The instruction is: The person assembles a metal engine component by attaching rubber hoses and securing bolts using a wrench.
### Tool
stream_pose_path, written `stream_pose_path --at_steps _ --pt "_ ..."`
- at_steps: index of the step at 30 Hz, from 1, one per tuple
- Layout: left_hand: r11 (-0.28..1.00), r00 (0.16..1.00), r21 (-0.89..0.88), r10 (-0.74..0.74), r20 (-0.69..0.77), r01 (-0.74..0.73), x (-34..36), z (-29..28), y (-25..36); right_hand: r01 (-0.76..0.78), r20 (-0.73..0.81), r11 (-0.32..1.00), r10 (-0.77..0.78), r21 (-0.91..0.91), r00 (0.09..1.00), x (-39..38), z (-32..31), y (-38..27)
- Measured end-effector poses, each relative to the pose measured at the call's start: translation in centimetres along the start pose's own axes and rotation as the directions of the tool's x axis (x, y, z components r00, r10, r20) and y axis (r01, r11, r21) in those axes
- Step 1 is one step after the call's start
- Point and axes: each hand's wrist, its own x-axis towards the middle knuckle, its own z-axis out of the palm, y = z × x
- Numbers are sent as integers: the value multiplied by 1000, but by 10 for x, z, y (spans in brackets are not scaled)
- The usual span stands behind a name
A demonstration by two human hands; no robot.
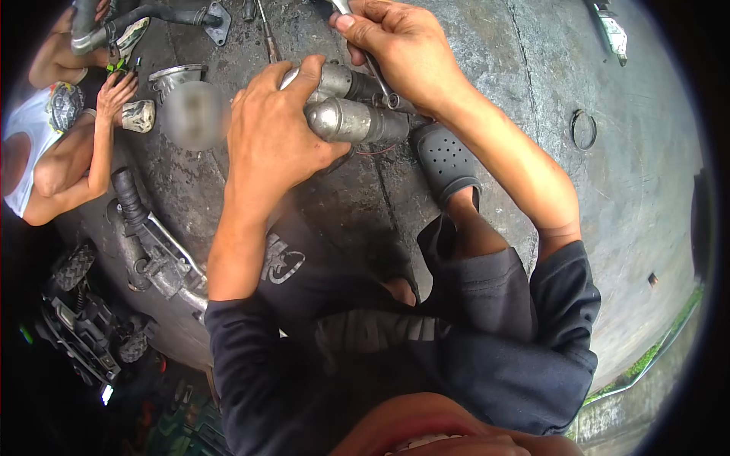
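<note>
I have the left hand (274, 129) clasped over the metal part (365, 123), the right hand (411, 49) closed around a wrench (379, 76), its ring end at the part

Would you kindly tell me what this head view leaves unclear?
Wrench: upper end cut off by the head view's top edge; middle behind the right hand.
Silver metal part: partly hidden by the left hand, head view.
Round patch: head view, contents blurred.

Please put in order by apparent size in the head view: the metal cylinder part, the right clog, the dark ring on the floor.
1. Metal cylinder part, partly covered by the left hand
2. Right clog
3. Dark ring
</note>
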Motion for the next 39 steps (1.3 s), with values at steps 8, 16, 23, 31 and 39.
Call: stream_pose_path --at_steps 8,16,23,31,39 --pt "996 997 -92 -5 82 12 17 0 9 427 262 813 -346 -397 901 -28 -4 -24" --pt "989 997 -145 -25 77 36 26 5 -2 655 268 621 -605 -432 750 -71 7 -10" --pt "983 995 -157 -98 1 97 19 7 -8 559 209 502 -592 -660 778 -100 -26 38" --pt "988 998 -147 -60 -29 55 7 6 -10 429 130 348 -632 -834 764 -78 -67 67" --pt "989 997 -126 -77 -27 73 3 7 -12 532 292 443 -503 -721 814 -78 -72 74"
